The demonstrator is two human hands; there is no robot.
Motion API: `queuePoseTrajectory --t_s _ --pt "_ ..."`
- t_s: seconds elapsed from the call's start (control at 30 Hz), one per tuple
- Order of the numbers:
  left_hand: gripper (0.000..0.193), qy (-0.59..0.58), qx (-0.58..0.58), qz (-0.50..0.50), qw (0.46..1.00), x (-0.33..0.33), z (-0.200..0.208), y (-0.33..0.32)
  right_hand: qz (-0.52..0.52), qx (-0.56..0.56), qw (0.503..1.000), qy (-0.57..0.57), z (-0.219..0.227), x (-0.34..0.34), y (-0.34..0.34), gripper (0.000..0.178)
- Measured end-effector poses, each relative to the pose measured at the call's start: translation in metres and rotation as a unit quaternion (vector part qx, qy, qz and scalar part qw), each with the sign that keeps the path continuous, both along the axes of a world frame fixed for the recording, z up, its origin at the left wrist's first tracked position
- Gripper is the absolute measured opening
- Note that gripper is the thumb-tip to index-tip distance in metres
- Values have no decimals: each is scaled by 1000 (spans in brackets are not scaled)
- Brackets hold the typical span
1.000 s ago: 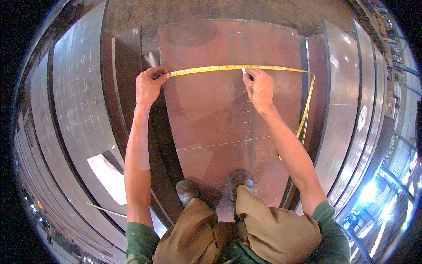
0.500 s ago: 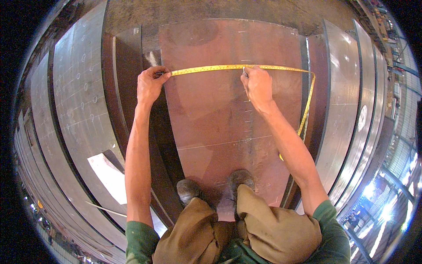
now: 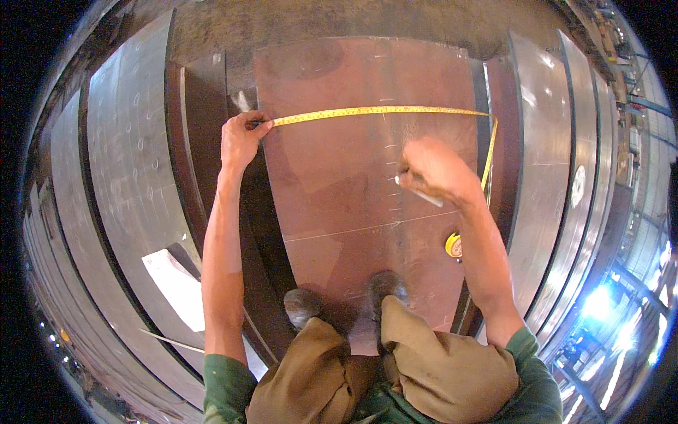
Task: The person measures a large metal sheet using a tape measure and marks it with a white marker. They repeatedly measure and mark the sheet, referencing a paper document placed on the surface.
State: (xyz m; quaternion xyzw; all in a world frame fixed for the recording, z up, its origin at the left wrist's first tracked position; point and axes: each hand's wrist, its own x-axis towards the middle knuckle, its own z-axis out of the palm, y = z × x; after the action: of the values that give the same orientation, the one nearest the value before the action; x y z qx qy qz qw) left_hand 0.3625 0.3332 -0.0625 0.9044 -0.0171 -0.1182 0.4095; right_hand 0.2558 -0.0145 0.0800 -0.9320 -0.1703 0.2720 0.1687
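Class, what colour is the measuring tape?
The measuring tape is yellow, clearest in the head view.

Left hand (image 3: pixel 241 141) pinches the end of the yellow tape (image 3: pixel 367 111) at the left edge of the reddish-brown plate (image 3: pixel 339 184); tape runs across the plate, then bends past its right edge; right hand (image 3: pixel 438 167) – blurred, off the tape – grips a slim white stick (image 3: pixel 428 199); yellow tape case (image 3: pixel 453 245) sits near the right forearm (image 3: pixel 487 261); short white ticks and a long white line on plate; dark boots (image 3: pixel 305 305) at near end; white sheet (image 3: pixel 171 286) lies left – on grey steel (image 3: pixel 131 162).
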Motion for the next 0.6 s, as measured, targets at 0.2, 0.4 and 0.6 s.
queuePoseTrajectory --t_s 0.2,0.4,0.6 --pt "28 -26 -28 14 999 -3 -2 4 -34 15 987 157 -1 -34 0 25" --pt "27 14 25 7 1000 1 2 -1 -113 82 981 138 -10 -73 -29 26" --pt "31 -8 -13 -16 1000 3 2 0 -255 80 963 34 -23 -115 -62 29"
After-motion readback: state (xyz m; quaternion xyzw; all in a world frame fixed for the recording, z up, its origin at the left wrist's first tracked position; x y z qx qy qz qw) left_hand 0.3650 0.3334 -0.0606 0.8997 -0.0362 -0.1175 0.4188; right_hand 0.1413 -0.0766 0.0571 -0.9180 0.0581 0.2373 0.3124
